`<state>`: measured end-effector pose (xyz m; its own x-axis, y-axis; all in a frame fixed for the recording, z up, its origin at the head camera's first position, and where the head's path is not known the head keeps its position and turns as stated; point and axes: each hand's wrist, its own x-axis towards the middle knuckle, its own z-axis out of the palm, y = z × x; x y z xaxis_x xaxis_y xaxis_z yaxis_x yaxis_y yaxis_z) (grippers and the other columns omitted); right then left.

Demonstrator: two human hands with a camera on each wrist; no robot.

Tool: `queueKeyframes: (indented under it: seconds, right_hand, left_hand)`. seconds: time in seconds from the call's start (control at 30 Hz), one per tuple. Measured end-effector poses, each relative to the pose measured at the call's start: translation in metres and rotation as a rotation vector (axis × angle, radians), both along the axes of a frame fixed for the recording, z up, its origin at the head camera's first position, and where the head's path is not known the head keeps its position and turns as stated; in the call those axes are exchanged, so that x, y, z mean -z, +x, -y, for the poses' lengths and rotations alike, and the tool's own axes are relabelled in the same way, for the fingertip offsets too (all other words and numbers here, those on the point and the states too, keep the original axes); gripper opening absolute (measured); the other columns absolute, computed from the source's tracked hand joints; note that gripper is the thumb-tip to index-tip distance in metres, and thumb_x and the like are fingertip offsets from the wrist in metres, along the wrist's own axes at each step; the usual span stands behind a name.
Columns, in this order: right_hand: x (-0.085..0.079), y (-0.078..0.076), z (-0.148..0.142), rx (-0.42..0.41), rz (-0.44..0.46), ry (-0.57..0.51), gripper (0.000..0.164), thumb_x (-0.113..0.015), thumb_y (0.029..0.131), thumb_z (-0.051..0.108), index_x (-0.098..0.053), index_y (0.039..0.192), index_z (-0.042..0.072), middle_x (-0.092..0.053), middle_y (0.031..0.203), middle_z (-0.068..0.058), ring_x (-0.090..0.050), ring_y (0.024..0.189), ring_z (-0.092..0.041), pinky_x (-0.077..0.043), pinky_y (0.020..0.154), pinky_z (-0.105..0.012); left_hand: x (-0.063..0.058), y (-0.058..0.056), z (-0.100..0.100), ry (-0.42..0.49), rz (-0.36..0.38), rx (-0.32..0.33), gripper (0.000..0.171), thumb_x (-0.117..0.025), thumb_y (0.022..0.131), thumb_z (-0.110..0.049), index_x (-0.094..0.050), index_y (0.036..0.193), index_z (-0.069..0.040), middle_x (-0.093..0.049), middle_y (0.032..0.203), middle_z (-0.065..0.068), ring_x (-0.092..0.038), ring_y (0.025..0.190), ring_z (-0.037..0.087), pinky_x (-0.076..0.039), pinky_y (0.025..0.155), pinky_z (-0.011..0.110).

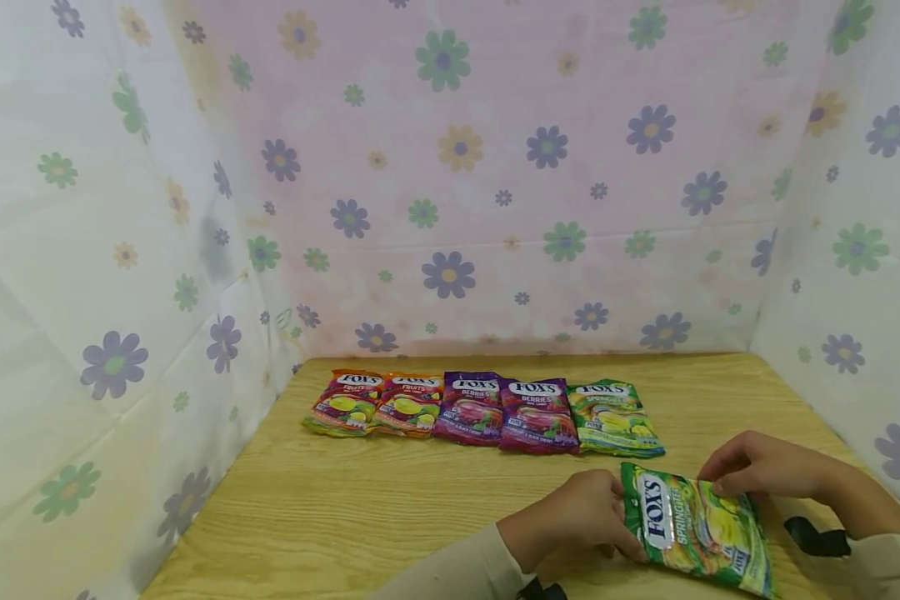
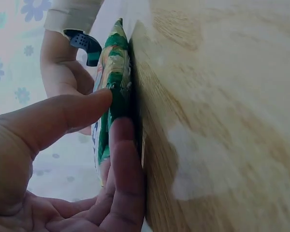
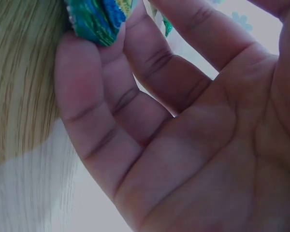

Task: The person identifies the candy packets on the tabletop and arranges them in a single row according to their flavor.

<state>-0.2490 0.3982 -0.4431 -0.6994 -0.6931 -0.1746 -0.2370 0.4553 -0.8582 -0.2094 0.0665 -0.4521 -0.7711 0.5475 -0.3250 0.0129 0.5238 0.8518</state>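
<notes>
A green bag of Fox's candy [image 1: 701, 529] lies turned sideways, low over the front right of the table. My left hand [image 1: 588, 512] pinches the bag's end beside the logo, thumb above and fingers beneath, as the left wrist view shows with the green wrapper [image 2: 117, 72] between them. At the bag's far right edge my right hand [image 1: 768, 467] holds on, its thumb over the printed face. In the right wrist view its curled fingers [image 3: 79, 77] lie under a shiny corner of the wrapper [image 3: 99, 21]; the rest of the bag is hidden there.
Along the back of the wooden table [image 1: 360, 517] runs a row of candy bags: two orange fruit bags [image 1: 408, 406], two purple berry bags [image 1: 537, 417] and a green bag [image 1: 617, 419] at the right. Flower-printed cloth [image 1: 495, 167] encloses the back and sides.
</notes>
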Motion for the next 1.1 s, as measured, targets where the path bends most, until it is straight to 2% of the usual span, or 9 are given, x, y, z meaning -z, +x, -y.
queueKeyframes:
  seconds: [0.2,0.4,0.43,0.57,0.67,0.77,0.87,0.93,1.1]
  right_hand:
    - [0.0,0.002,-0.002,-0.022,0.017,-0.029,0.022,-0.056,0.104,0.005,-0.075,0.114,0.002,-0.077,0.095,-0.004,-0.047,0.053,-0.017,-0.046,0.044,-0.031]
    - [-0.002,0.002,-0.002,-0.04,0.067,-0.049,0.019,-0.055,0.105,0.006,-0.073,0.107,-0.001,-0.07,0.086,0.004,-0.038,0.055,-0.026,-0.039,0.044,-0.033]
    - [-0.003,0.001,-0.002,-0.045,0.076,-0.059,0.019,-0.054,0.105,0.005,-0.072,0.107,-0.002,-0.07,0.086,0.004,-0.04,0.055,-0.023,-0.041,0.045,-0.033]
    - [-0.007,-0.001,-0.002,-0.059,0.098,-0.097,0.019,-0.05,0.106,0.003,-0.067,0.107,-0.006,-0.059,0.077,-0.015,-0.035,0.058,-0.033,-0.039,0.046,-0.037]
    - [-0.012,-0.003,-0.005,-0.038,0.086,-0.109,0.019,-0.047,0.107,0.003,-0.063,0.109,-0.007,-0.057,0.08,-0.019,-0.04,0.062,-0.034,-0.044,0.051,-0.038]
    - [-0.017,-0.003,-0.008,-0.008,0.046,-0.114,0.02,-0.046,0.108,0.003,-0.062,0.111,-0.007,-0.062,0.084,-0.007,-0.049,0.065,-0.028,-0.049,0.056,-0.037]
    - [-0.022,-0.003,-0.011,0.001,0.013,-0.136,0.02,-0.044,0.108,0.002,-0.061,0.113,-0.008,-0.062,0.085,-0.009,-0.048,0.067,-0.031,-0.047,0.057,-0.04]
    - [-0.025,-0.003,-0.013,0.007,-0.001,-0.156,0.02,-0.042,0.108,0.001,-0.06,0.113,-0.008,-0.061,0.085,-0.01,-0.045,0.07,-0.035,-0.044,0.058,-0.042]
    - [-0.029,-0.005,-0.018,0.024,-0.027,-0.249,0.022,-0.036,0.109,-0.003,-0.056,0.115,-0.009,-0.069,0.094,-0.003,-0.062,0.08,-0.026,-0.052,0.069,-0.041]
  left_hand:
    - [0.001,-0.007,0.0,0.083,0.072,-0.003,0.035,-0.087,0.08,-0.005,-0.072,0.111,-0.009,-0.071,0.074,-0.001,-0.06,0.059,0.01,-0.049,0.054,0.022]
    - [-0.003,-0.01,0.0,0.14,0.118,-0.021,0.031,-0.084,0.082,-0.002,-0.074,0.108,-0.015,-0.069,0.086,-0.001,-0.063,0.07,0.013,-0.054,0.06,0.026]
    - [-0.003,-0.011,0.0,0.154,0.134,-0.022,0.032,-0.083,0.082,-0.001,-0.073,0.108,-0.016,-0.069,0.089,0.0,-0.063,0.073,0.014,-0.056,0.063,0.028]
    - [-0.006,-0.012,0.0,0.243,0.191,-0.021,0.04,-0.08,0.083,0.006,-0.07,0.111,-0.02,-0.071,0.097,0.002,-0.068,0.085,0.014,-0.062,0.075,0.035]
    - [-0.007,-0.012,0.001,0.308,0.218,-0.025,0.05,-0.078,0.083,0.009,-0.066,0.118,-0.025,-0.073,0.1,0.003,-0.071,0.089,0.016,-0.063,0.08,0.038]
    - [-0.007,-0.013,0.004,0.353,0.223,-0.039,0.059,-0.078,0.083,0.009,-0.063,0.125,-0.031,-0.073,0.103,0.002,-0.071,0.091,0.017,-0.062,0.081,0.038]
    - [-0.007,-0.016,0.006,0.412,0.221,-0.056,0.064,-0.077,0.083,0.008,-0.062,0.129,-0.034,-0.072,0.107,0.001,-0.072,0.093,0.02,-0.062,0.082,0.042]
    - [-0.006,-0.018,0.008,0.467,0.231,-0.057,0.064,-0.074,0.084,0.008,-0.061,0.133,-0.031,-0.072,0.114,0.001,-0.073,0.098,0.021,-0.062,0.086,0.044]
    - [-0.008,-0.023,0.009,0.652,0.324,-0.063,0.051,-0.067,0.091,0.007,-0.063,0.136,-0.017,-0.068,0.128,0.003,-0.069,0.113,0.021,-0.059,0.099,0.041]
